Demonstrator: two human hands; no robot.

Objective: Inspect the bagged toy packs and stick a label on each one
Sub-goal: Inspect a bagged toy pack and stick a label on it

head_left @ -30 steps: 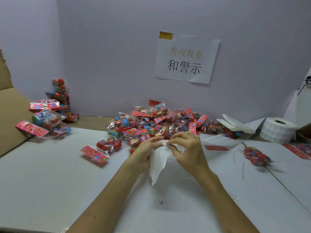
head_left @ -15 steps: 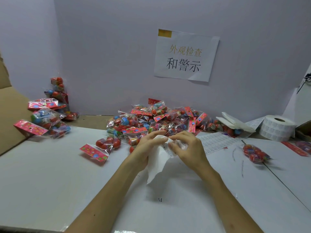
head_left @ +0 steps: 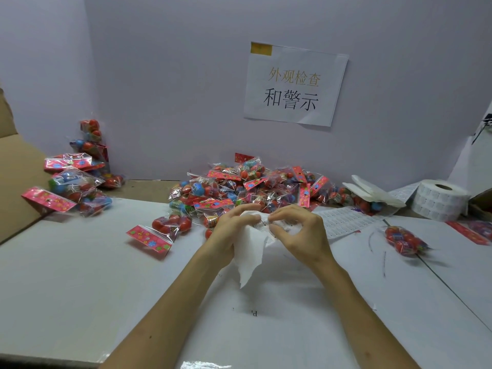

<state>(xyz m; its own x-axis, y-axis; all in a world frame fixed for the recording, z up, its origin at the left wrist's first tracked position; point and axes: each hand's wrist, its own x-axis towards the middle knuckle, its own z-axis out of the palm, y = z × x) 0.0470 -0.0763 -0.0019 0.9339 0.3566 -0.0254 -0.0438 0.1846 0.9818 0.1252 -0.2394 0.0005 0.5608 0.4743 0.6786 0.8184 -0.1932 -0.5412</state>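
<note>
The white desk (head_left: 80, 275) carried a broad heap of toy packs (head_left: 239, 187) against the back wall, just beyond both hands. A smaller stack of packs (head_left: 74, 182) sat at the far left, and a label roll (head_left: 439, 201) stood at the far right. One loose pack (head_left: 165, 230) lay left of the hands and another pack (head_left: 404, 241) lay well to the right. The left hand (head_left: 231, 230) gripped a white label strip (head_left: 250, 251) raised above the desk, its tail hanging down. The right hand (head_left: 300, 235), fingers curled, pinched the strip's top edge right beside the left hand.
</note>
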